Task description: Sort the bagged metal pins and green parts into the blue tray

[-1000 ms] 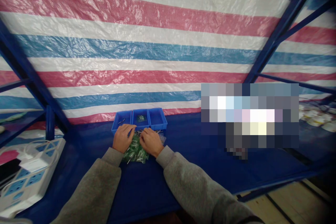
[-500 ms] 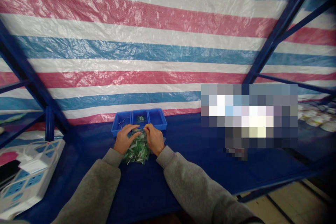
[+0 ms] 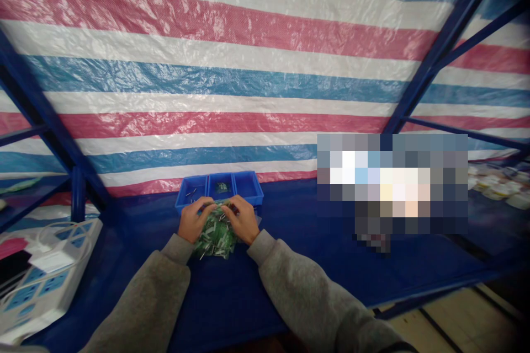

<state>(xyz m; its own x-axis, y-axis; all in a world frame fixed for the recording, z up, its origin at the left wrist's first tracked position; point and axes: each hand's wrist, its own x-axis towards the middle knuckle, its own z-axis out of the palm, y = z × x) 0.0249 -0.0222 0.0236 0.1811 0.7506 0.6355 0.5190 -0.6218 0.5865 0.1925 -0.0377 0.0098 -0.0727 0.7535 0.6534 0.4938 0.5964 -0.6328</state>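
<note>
A clear plastic bag (image 3: pixel 216 240) full of small green and silvery parts lies on the blue table, just in front of the bins. My left hand (image 3: pixel 194 218) is closed at the bag's far left edge, thumb and fingers pinching the plastic. My right hand (image 3: pixel 243 217) pinches the far right edge, its fingertips close to the left ones. Behind the hands stands a blue three-compartment bin (image 3: pixel 255 192). Its left compartment holds a few thin metal pieces (image 3: pixel 191 193), and small green parts (image 3: pixel 222 186) lie in the middle one.
White power strips (image 3: pixel 62 292) with a plugged-in adapter (image 3: pixel 53 256) and cables sit at the left. Blue metal frame posts rise on both sides before a striped tarp (image 3: pixel 232 83). A pixelated area covers the right side; white round items (image 3: pixel 494 185) stand beyond it.
Both hands have come closer together at the bag's far edge. The left fingers have closed from a spread pose, and the right hand has turned down slightly.
</note>
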